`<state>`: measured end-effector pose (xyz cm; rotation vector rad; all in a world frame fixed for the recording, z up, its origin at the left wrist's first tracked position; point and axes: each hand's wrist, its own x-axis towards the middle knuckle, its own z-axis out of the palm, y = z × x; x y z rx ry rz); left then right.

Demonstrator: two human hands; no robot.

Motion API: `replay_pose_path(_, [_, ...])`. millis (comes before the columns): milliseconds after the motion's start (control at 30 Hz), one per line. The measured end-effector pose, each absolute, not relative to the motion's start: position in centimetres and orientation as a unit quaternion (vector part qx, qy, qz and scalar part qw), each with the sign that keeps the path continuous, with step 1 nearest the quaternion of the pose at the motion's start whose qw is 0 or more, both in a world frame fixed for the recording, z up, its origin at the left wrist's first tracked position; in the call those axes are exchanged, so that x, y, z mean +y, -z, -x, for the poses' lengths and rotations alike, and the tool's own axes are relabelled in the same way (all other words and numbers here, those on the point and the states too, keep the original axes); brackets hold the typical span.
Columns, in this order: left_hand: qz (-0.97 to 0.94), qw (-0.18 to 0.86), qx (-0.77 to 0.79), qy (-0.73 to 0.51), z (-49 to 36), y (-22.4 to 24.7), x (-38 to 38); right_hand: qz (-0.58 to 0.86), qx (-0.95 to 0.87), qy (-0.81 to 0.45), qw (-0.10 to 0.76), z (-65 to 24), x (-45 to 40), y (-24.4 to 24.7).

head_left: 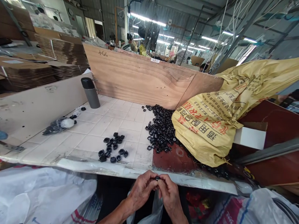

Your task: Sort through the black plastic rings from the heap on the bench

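My left hand [145,186] and my right hand [169,191] meet just in front of the table's edge. Between their fingertips they pinch one small black ring-shaped plastic part [157,178], partly covered by the fingers. Beyond them on the tiled top lies a loose group of similar black plastic parts [115,140]. Farther right is a large pile of black plastic parts [161,127], spilling beside a yellow woven sack [205,124] with red and black print.
A grey bottle [92,96] stands at the back left near a dark plastic bag [56,126]. Wooden boards [140,73] wall the table [81,149] at the back. White sacks [46,193] flank my lap. An open white box [249,137] sits at the right.
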<state>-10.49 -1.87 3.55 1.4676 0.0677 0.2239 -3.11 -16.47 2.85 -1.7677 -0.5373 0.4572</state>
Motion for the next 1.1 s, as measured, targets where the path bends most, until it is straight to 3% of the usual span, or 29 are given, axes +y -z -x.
replay_pose_path(200, [-0.817,0.511,-0.078,-0.256,11.2,-1.0,-1.3,0.666,-0.087,-0.302,0.676,4.5,-15.4,-3.5])
replay_pose_path(333, [-0.850,0.468,-0.076,-0.230,12.3,0.2,-1.3,0.704,-0.119,-0.346,0.608,3.0,-15.9,-3.1])
replay_pose_path(567, [-0.898,0.401,-0.021,-0.176,11.2,-4.3,-1.5,0.874,-0.242,0.089,0.413,-5.9,-14.8,-2.5])
replay_pose_path(700, [-0.903,0.339,0.091,-0.248,4.3,-5.5,0.4,0.898,-0.272,0.141,0.315,-8.3,-13.2,-2.1])
replay_pose_path(800, [-0.921,0.301,0.122,-0.217,-0.1,-4.8,2.0,0.917,-0.269,0.136,0.260,-8.5,-12.6,-2.0])
replay_pose_path(933, [-0.938,0.278,0.084,-0.190,-1.5,-3.7,2.9,0.902,-0.293,0.128,0.290,-8.4,-12.7,-1.9])
replay_pose_path(1100, [-0.912,0.344,0.071,-0.211,-0.3,-3.1,2.9,0.848,-0.306,0.081,0.424,-7.9,-13.3,-2.4])
